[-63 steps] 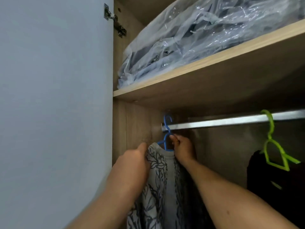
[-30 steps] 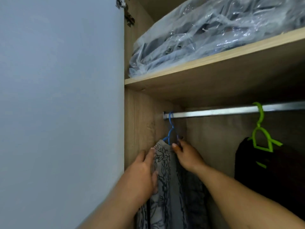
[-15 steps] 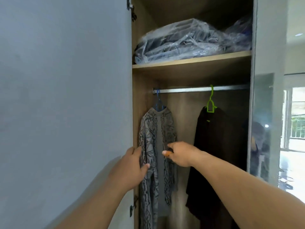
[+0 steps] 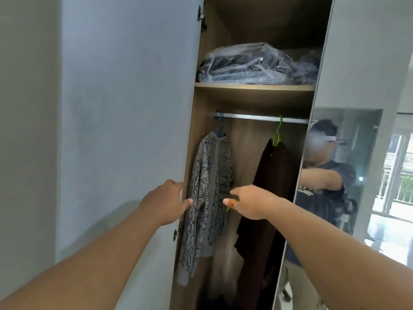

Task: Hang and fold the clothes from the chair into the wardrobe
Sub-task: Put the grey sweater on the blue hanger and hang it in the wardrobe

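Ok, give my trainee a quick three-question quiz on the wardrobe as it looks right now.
1. True or false: the patterned grey sweater hangs on a green hanger.
2. What lies on the shelf above the rail?
A. shoes
B. a plastic-wrapped bundle
C. books
3. Which hand touches the grey sweater with its thumb?

Key:
1. False: its hanger is blue; the green hanger carries the dark garment.
2. B, the plastic-wrapped bundle.
3. The left hand; whether the right hand touches it is unclear.

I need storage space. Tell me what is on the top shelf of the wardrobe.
On the top shelf lies a clear plastic-wrapped bundle of dark fabric. The plastic and the door hide what it holds and the shelf's right end.
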